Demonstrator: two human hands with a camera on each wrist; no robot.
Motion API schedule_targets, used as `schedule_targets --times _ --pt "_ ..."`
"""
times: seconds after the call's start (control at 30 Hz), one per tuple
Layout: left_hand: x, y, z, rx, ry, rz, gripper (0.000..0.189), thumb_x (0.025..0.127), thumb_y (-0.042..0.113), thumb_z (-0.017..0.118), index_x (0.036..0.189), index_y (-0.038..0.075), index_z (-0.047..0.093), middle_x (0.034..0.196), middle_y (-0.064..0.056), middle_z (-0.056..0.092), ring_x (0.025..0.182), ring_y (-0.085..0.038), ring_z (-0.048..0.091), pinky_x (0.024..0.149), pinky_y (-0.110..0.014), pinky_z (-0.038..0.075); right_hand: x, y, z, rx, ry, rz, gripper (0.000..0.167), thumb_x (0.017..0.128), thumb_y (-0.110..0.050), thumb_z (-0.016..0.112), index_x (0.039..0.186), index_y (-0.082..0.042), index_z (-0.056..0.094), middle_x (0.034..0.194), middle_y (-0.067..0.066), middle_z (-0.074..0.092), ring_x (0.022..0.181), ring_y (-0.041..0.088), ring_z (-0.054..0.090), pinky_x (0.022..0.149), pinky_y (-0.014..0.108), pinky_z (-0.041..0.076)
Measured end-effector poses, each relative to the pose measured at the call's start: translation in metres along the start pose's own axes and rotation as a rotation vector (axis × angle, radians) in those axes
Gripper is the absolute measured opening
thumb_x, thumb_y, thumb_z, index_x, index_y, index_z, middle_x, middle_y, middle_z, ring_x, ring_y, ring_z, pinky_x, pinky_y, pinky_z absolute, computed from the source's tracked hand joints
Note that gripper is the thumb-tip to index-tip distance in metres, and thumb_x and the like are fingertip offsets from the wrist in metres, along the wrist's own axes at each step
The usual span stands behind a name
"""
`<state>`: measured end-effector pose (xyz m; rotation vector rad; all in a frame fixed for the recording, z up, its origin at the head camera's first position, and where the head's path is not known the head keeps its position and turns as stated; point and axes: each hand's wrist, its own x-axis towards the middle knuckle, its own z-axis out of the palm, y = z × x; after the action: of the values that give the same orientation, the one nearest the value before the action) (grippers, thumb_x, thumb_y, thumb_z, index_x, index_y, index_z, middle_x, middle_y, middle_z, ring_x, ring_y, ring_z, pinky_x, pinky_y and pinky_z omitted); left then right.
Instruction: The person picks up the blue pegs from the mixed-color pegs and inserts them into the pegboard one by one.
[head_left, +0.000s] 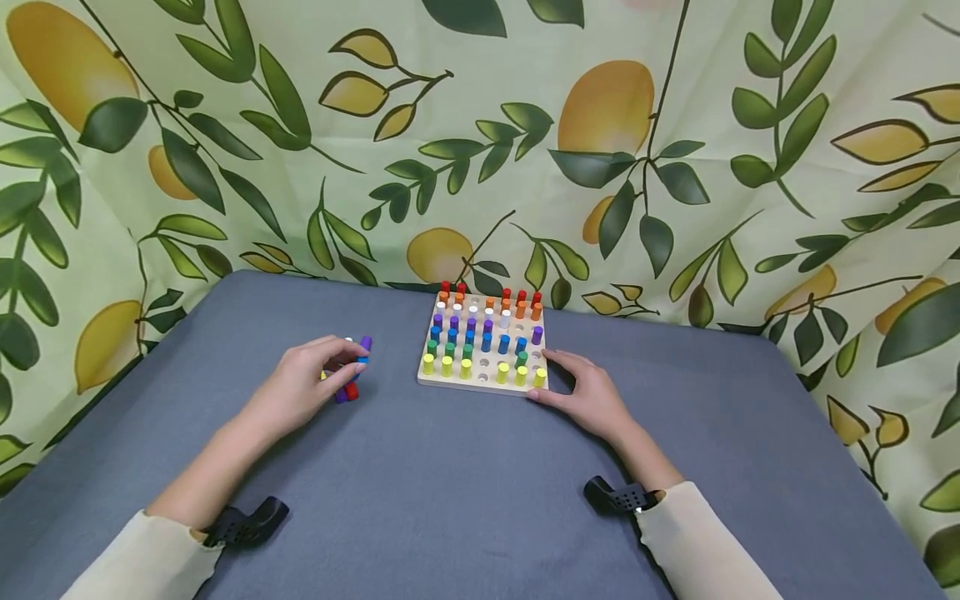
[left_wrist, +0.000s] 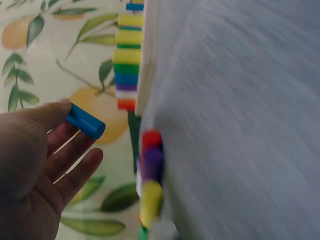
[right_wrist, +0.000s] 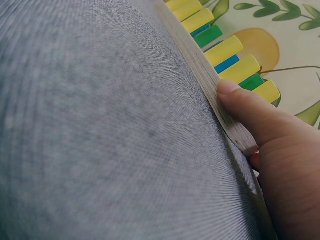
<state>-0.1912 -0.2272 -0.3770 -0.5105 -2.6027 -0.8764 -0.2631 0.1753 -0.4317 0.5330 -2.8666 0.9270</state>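
My left hand (head_left: 300, 385) pinches a blue peg (left_wrist: 86, 121) between thumb and fingertips, over a small pile of loose pegs. In that pile a red peg (head_left: 352, 392), a purple peg (head_left: 366, 342) and a yellow peg (left_wrist: 151, 202) show; the hand partly hides the rest in the head view. A wooden pegboard (head_left: 480, 385) stands to the right, with pegs upright in rows of red, orange, white, purple, blue, green and yellow. Several of its holes hold no peg. My right hand (head_left: 592, 402) grips the board's front right corner, the thumb (right_wrist: 231, 91) against the front edge.
Grey cloth (head_left: 450, 492) covers the table. Behind it and at both sides hangs a curtain (head_left: 480, 108) printed with leaves and fruit, close behind the board. Each wrist wears a black strap camera (head_left: 251, 521).
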Motion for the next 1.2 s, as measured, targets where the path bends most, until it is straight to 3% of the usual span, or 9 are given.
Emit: schedule_targets --times 0.23,0.43,0.6,0.7,0.87,1.2 --pt "0.031 0.027 0.013 -0.047 -0.113 0.020 0.014 0.099 0.013 0.066 0.111 0.008 0.071 0.105 -0.005 0.072 0.094 -0.019 0.068 0.084 -0.042 0.058 0.000 0.001 0.001 -0.008 0.007 0.005 0.080 0.082 -0.055 0.078 0.147 -0.014 0.054 0.150 0.020 0.053 0.142 0.040 0.047 0.116 0.060 0.036" --pt "0.059 0.052 0.027 -0.085 -0.141 0.006 0.020 0.098 0.011 0.066 0.117 0.004 0.069 0.111 -0.010 0.071 0.101 -0.023 0.068 0.090 -0.044 0.059 0.000 0.002 0.003 -0.017 0.007 -0.002 0.082 0.082 -0.057 0.078 0.148 -0.014 0.053 0.151 0.015 0.053 0.143 0.037 0.046 0.117 0.058 0.036" --pt "0.080 0.071 0.042 -0.080 -0.190 0.042 0.029 0.101 0.015 0.063 0.127 0.005 0.068 0.114 -0.010 0.069 0.097 -0.022 0.063 0.087 -0.041 0.056 0.000 0.001 0.002 -0.012 0.008 -0.004 0.082 0.082 -0.055 0.079 0.147 -0.013 0.054 0.151 0.015 0.054 0.143 0.036 0.047 0.117 0.057 0.036" --pt "0.093 0.079 0.051 -0.095 -0.195 0.074 0.026 0.100 0.016 0.064 0.124 0.008 0.072 0.112 -0.008 0.070 0.094 -0.021 0.062 0.085 -0.038 0.055 0.000 0.001 0.001 -0.015 0.005 -0.002 0.082 0.082 -0.056 0.078 0.147 -0.012 0.053 0.151 0.018 0.053 0.142 0.038 0.047 0.117 0.059 0.035" --pt "0.113 0.089 0.070 -0.154 -0.228 0.062 0.023 0.099 0.017 0.067 0.119 0.009 0.074 0.111 -0.006 0.075 0.100 -0.018 0.068 0.091 -0.037 0.057 0.000 0.001 0.000 -0.013 -0.003 0.003 0.082 0.082 -0.057 0.078 0.147 -0.013 0.053 0.151 0.017 0.053 0.143 0.037 0.047 0.117 0.059 0.035" --pt "0.133 0.109 0.108 -0.225 -0.265 0.003 0.024 0.097 0.022 0.069 0.118 0.010 0.075 0.105 -0.004 0.077 0.092 -0.014 0.069 0.083 -0.029 0.057 0.001 0.002 0.001 -0.006 0.035 -0.025 0.078 0.080 -0.053 0.081 0.144 -0.014 0.057 0.147 0.014 0.058 0.140 0.034 0.051 0.116 0.056 0.038"
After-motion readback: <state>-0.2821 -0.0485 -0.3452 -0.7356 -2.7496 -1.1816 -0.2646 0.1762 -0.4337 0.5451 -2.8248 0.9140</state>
